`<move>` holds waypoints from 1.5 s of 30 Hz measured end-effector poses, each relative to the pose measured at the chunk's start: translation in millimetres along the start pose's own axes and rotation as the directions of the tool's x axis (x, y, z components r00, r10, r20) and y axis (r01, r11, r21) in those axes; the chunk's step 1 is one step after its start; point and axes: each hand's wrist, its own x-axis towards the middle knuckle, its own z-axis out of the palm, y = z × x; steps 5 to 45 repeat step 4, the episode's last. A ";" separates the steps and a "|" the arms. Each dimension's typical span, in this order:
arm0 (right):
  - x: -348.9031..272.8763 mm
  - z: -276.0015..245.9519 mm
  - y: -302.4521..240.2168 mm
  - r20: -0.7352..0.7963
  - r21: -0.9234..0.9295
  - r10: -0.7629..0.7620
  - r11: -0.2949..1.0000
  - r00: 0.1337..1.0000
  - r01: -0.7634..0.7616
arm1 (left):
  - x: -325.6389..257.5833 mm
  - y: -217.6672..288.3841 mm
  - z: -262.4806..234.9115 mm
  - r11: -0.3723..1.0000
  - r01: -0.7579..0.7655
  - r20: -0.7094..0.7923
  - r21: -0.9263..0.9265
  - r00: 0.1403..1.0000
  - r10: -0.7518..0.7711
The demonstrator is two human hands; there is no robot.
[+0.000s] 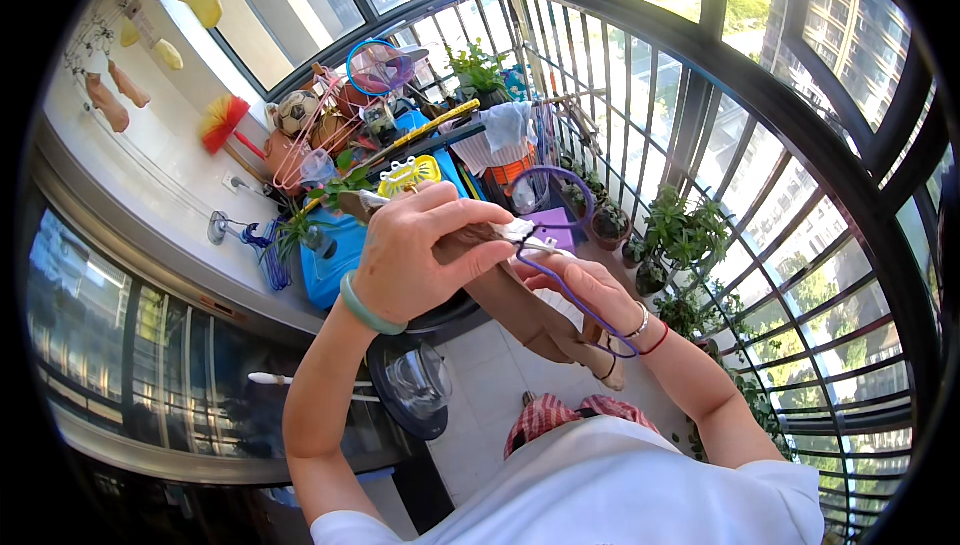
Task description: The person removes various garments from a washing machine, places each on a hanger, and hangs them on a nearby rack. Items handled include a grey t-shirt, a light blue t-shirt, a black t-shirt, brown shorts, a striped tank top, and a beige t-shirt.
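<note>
From the head view, my left hand (415, 255) is closed around the upper end of a brown stocking (530, 320), pinching it near a white clip (520, 232). My right hand (590, 290) grips the stocking just beside it, a purple hanger wire (570, 290) running over its fingers. The stocking hangs at chest height above the tiled floor (480, 385). I judge it best to keep the fabric taut and flat at the clip, so it seats evenly.

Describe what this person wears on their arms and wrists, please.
Both forearms are bare, with no sleeves reaching them. The left hand has a smooth pale green bangle round its wrist. The right hand has a thin red cord and a silvery band at the wrist. The short-sleeved top is white.
</note>
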 end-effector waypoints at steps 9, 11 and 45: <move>-24.7 -12.1 23.1 0.182 -0.652 0.115 0.757 0.976 0.032 | -30.5 -9.1 -30.5 0.991 0.130 -0.022 0.028 0.991 -0.129; -24.7 -12.1 23.1 0.182 -0.652 0.115 0.757 0.976 0.032 | -30.5 -9.1 -30.5 0.991 0.130 -0.022 0.028 0.991 -0.129; -24.7 -12.1 23.1 0.182 -0.652 0.115 0.757 0.976 0.032 | -30.5 -9.1 -30.5 0.991 0.130 -0.022 0.028 0.991 -0.129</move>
